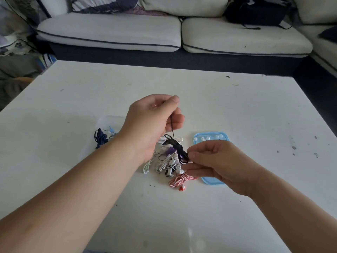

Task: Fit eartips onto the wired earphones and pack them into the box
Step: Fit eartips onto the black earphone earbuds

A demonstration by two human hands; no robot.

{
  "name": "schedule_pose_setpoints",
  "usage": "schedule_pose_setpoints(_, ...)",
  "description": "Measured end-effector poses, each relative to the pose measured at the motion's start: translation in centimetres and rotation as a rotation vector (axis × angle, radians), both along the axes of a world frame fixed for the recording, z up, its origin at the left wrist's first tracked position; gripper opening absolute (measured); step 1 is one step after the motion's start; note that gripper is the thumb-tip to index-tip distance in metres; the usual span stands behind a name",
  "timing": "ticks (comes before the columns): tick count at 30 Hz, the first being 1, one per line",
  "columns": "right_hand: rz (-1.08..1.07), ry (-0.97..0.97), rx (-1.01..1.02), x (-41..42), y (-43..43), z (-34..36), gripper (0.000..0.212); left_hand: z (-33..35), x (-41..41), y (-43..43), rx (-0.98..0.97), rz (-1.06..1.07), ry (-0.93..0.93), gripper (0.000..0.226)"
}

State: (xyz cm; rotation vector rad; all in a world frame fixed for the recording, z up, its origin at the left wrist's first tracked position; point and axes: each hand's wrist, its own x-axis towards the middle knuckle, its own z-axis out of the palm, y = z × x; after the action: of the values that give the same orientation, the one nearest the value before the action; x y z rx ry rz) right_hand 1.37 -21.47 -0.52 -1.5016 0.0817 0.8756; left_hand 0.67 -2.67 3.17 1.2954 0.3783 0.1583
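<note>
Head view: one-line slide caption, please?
Above a pile of coiled earphones, left hand and right hand hold a black earphone; eartips lie on a blue tray.

Over a white table (237, 110), the left hand (151, 123) pinches a black earphone cord (176, 147) while the right hand (215, 163) grips its bundle above a pile of earphones (169, 165), beside a blue lid (211, 137) holding white eartips (202, 138).

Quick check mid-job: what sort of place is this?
Most likely a home living room: a cream sofa with dark piping, a patterned cushion on it, and a low white table in front.
</note>
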Motion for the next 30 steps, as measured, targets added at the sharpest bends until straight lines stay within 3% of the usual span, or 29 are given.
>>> schedule_pose_setpoints(6, -0.197, -0.180, -0.046, 0.8, -0.8, 0.5, 0.016, -0.7, -1.0, 0.0, 0.523, -0.178, 0.018, 0.009)
schedule_pose_setpoints(11, -0.300, -0.158, 0.113, 1.2, -1.3, 1.0, 0.024, -1.3, -1.4, -0.7, 0.669, -0.363, 0.059, 0.014)
schedule_pose_setpoints(18, -0.277, -0.115, 0.185, 1.2, -1.7, 1.3, 0.025, -1.4, -1.4, -1.8, 0.597, -0.488, 0.102, 0.013)
schedule_pose_setpoints(23, -0.283, -0.184, 0.118, 1.4, -2.2, 1.4, 0.019, -1.7, -1.2, -2.4, 0.518, -0.433, 0.091, 0.017)
schedule_pose_setpoints(27, -0.259, -0.301, 0.031, 1.4, -2.3, 1.2, 0.017, -1.6, -1.0, -2.8, 0.543, -0.403, 0.053, 0.011)
schedule_pose_setpoints(30, -0.310, -0.285, 0.058, 1.6, -2.7, 1.3, 0.012, -1.6, -0.9, -3.2, 0.550, -0.366, 0.047, 0.011)
